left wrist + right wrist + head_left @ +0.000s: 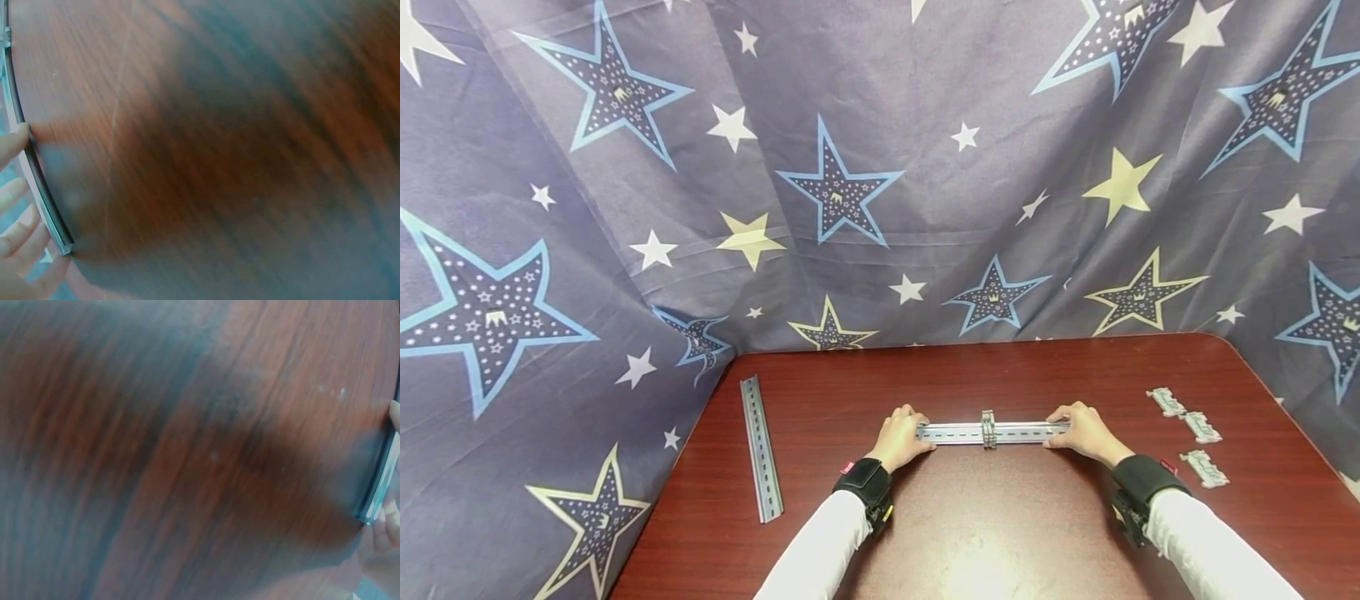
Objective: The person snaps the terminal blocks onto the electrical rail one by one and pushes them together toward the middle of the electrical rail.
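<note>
A slotted metal DIN rail (958,434) lies crosswise in front of the person in the head view. A few thin grey terminal blocks (988,429) sit side by side around its middle. At the rail's left end, the left hand (901,437) grips it between thumb and fingers; the right hand (1086,432) grips the other end the same way. The left wrist view has the rail (45,199) along its left edge, with the left fingers (22,231) beside it. Only part of the right hand (389,534) appears in the right wrist view.
A second slotted rail (762,450) lies lengthwise at the left of the reddish-brown table (850,375). On the right are three loose pale terminal blocks, the nearest block (1205,468) apart from the other two. A star-patterned curtain (925,208) hangs behind the table.
</note>
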{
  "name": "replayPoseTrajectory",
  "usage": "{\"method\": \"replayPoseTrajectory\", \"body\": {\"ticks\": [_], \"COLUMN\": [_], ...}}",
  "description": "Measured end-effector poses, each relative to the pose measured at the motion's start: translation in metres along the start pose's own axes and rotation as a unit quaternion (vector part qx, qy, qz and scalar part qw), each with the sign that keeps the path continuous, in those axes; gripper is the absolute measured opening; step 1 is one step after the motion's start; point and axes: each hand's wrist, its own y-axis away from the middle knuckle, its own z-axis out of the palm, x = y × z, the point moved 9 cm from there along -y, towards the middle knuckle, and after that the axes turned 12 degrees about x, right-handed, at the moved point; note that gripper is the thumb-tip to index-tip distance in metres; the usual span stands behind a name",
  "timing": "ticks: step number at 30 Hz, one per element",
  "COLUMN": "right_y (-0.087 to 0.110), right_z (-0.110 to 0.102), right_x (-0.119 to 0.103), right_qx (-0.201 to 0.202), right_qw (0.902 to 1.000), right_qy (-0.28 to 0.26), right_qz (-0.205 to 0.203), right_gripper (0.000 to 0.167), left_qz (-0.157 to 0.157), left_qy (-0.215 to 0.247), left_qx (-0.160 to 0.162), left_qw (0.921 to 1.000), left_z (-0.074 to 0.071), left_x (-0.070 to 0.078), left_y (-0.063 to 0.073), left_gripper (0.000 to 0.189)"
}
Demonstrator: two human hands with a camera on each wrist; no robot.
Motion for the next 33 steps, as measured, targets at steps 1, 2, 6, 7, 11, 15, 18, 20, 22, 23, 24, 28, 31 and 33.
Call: {"method": "replayPoseTrajectory", "body": {"ticks": [1,2,6,7,11,15,18,20,22,23,24,28,31,33], "right_y": [0.000,-0.001,-0.003,-0.004,-0.010,-0.015,-0.018,-0.020,-0.023,-0.024,-0.026,-0.031,-0.034,-0.035], "right_z": [0.000,0.000,-0.001,-0.001,-0.002,-0.003,-0.004,-0.005,-0.004,-0.004,-0.004,-0.002,-0.002,-0.002], "right_x": [-0.001,-0.002,-0.006,-0.008,-0.011,-0.013,-0.013,-0.011,-0.009,-0.008,-0.006,-0.002,-0.003,-0.003], "right_qx": [0.001,0.002,-0.002,-0.002,0.008,0.021,0.027,0.028,0.026,0.024,0.022,0.011,0.010,0.010], "right_qw": [1.0000,0.9999,0.9990,0.9986,0.9968,0.9956,0.9957,0.9959,0.9967,0.9972,0.9979,0.9993,0.9994,0.9995], "right_qy": [0.004,0.009,0.023,0.024,0.026,0.027,0.022,0.021,0.020,0.019,0.018,0.010,0.007,0.007], "right_qz": [-0.005,-0.012,-0.040,-0.048,-0.074,-0.087,-0.086,-0.083,-0.074,-0.067,-0.059,-0.034,-0.031,-0.029], "right_gripper": [0.035,0.035,0.034,0.034,0.032,0.032,0.032,0.032,0.033,0.033,0.033,0.033,0.033,0.032], "left_qz": [-0.001,-0.003,-0.003,-0.002,-0.001,-0.009,-0.012,-0.014,-0.016,-0.018,-0.019,-0.021,-0.019,-0.019], "left_qy": [-0.001,-0.001,-0.008,-0.008,-0.010,-0.009,-0.010,-0.010,-0.007,-0.005,-0.002,0.010,0.016,0.017], "left_qx": [-0.001,-0.002,-0.008,-0.008,-0.005,-0.007,-0.008,-0.009,-0.008,-0.010,-0.011,-0.013,-0.010,-0.008], "left_qw": [1.0000,1.0000,0.9999,0.9999,0.9999,0.9999,0.9998,0.9998,0.9998,0.9998,0.9998,0.9996,0.9997,0.9996], "left_z": [0.000,0.000,0.002,0.002,0.001,0.002,0.003,0.004,0.005,0.005,0.006,0.007,0.008,0.009], "left_x": [0.000,-0.001,-0.001,-0.001,-0.002,-0.003,-0.004,-0.005,-0.006,-0.007,-0.007,-0.009,-0.011,-0.012], "left_y": [0.000,-0.001,-0.002,-0.003,-0.007,-0.012,-0.017,-0.020,-0.023,-0.024,-0.026,-0.031,-0.035,-0.037], "left_gripper": [0.040,0.040,0.040,0.041,0.040,0.040,0.040,0.040,0.040,0.040,0.039,0.038,0.036,0.036]}}
